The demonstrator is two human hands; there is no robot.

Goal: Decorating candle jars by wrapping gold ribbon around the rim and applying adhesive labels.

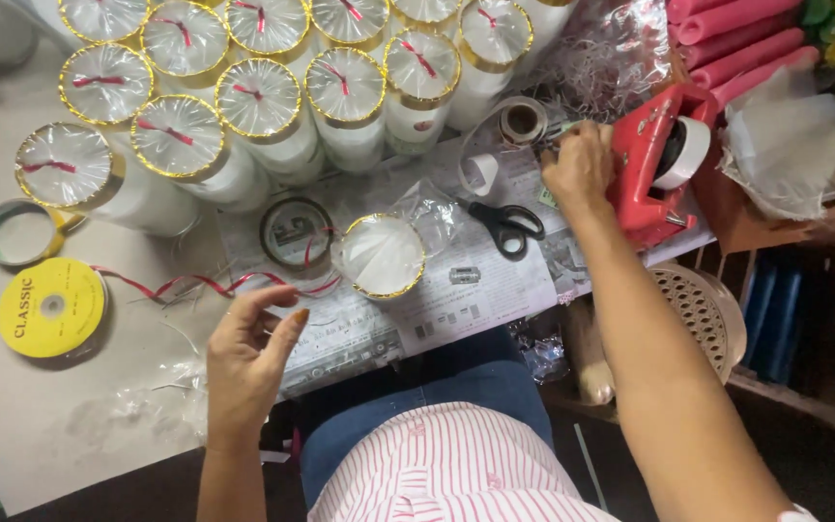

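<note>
My left hand [246, 360] hovers over the table's near edge, fingers loosely curled and apart, holding nothing, just below a thin red ribbon [195, 284]. The ribbon runs from a yellow spool [50, 307] toward a small clear-wrapped pot with a gold rim [382, 255]. My right hand [580, 166] reaches to the far right and presses against a red tape dispenser [645, 164] with a white tape roll; its fingertips are hidden behind the hand. Black scissors [506, 224] lie between the hands.
Many wrapped white pots with gold rims and red ties [263, 97] fill the far side. A dark tape ring [295, 232], a green-yellow tape ring [17, 232], a small tape roll [521, 120], pink foam tubes [736, 39], a woven basket [703, 309] and newspaper [466, 290] surround the hands.
</note>
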